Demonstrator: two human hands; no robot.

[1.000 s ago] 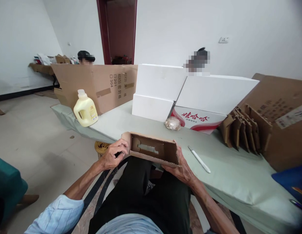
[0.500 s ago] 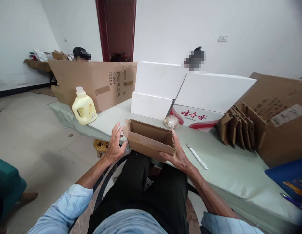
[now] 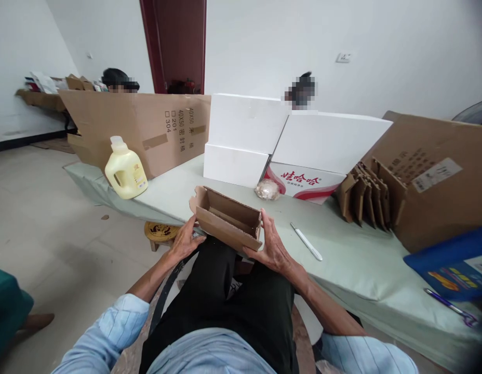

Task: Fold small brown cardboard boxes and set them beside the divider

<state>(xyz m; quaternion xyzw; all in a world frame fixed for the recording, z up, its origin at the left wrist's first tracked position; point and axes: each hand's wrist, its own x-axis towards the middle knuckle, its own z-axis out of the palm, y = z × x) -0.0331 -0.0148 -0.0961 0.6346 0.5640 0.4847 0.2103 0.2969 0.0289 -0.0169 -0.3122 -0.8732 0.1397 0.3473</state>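
A long, narrow brown cardboard box [image 3: 225, 228], open at the top, is held over my lap at the table's edge. My right hand [image 3: 274, 246] grips its right end, thumb on the near wall and fingers around the end. My left hand [image 3: 185, 241] is at the lower left corner, fingers against the left end and thumb by the near wall. A notched flap sticks up at that left end. Inside the box I see only bare cardboard. A slim white tool [image 3: 306, 242], like a craft knife, lies right of my right hand.
On the green-covered table [image 3: 342, 270] stand a yellow detergent jug [image 3: 126, 171], white boxes [image 3: 241, 124], a large carton [image 3: 174, 130] and several folded cardboard pieces [image 3: 369, 200]. A crumpled clear wad [image 3: 267, 189], blue packet [image 3: 451, 265] and purple pen [image 3: 449, 304] lie there. Two people sit beyond.
My left hand has come in from beside the box to its left end, and its spread fingers have closed in on it. The box's opening is tipped more towards me.
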